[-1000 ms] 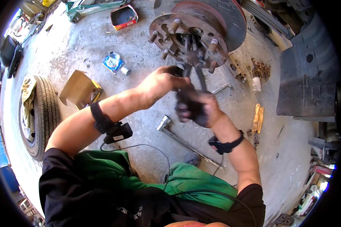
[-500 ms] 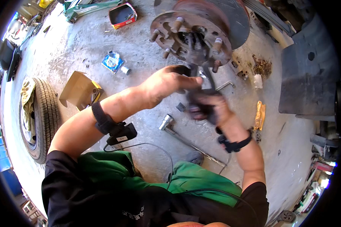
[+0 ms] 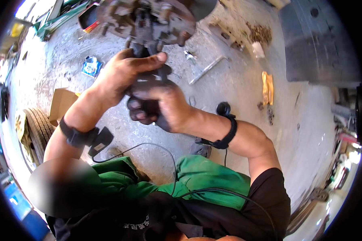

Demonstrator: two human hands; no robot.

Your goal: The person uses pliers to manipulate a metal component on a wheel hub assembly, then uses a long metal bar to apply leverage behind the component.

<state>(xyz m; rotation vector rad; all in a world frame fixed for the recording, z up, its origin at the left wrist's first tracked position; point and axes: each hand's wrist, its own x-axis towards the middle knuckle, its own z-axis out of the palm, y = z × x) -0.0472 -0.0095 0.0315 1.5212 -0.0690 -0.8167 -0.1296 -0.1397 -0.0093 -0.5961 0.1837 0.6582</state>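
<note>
A rusty wheel hub (image 3: 175, 30) with several studs stands at the top of the head view. Dark pliers (image 3: 149, 47) reach up from my hands into its centre hole; their tips are hard to make out. My left hand (image 3: 122, 74) is closed around the pliers near the hub, its thumb lying across them. Below it, my right hand (image 3: 163, 104) is closed in a fist on the handle end, its fingers blackened and slightly blurred. My palms hide much of the handles.
On the concrete floor lie an L-shaped metal bar (image 3: 207, 70), a yellow wrapper (image 3: 267, 88) and a blue packet (image 3: 91, 66). An open cardboard box (image 3: 62, 102) and a tyre (image 3: 38, 130) are at the left. A cable (image 3: 171, 154) crosses above my legs.
The view has shifted, so the hub now appears farther up and left. Both hands have stayed on the pliers, and my right arm now reaches farther across to the left.
</note>
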